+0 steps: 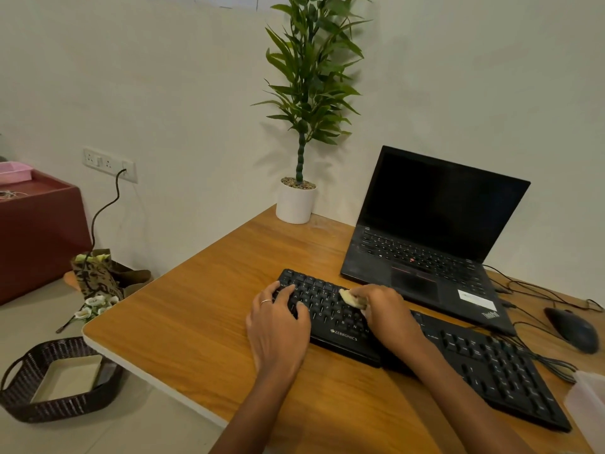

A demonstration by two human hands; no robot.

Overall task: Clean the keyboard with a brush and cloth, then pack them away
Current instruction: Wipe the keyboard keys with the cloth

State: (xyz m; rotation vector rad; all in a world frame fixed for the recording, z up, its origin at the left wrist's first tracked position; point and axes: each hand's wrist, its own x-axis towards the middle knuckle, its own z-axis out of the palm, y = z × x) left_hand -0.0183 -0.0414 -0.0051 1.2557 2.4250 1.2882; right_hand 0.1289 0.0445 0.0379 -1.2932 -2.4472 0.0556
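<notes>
A person's right hand (381, 311) presses a small pale cloth (351, 298) onto a black keyboard (343, 335) on a wooden tabletop (203, 309), while the left hand (278, 319) rests on the keys at its left end. Behind stand an open laptop (432, 231) and a potted plant (296, 201); a mouse (573, 329) lies to the right.

Bare forearms, no sleeves showing; left hand (278, 322) wears a thin, seemingly silver ring (265, 301).
</notes>
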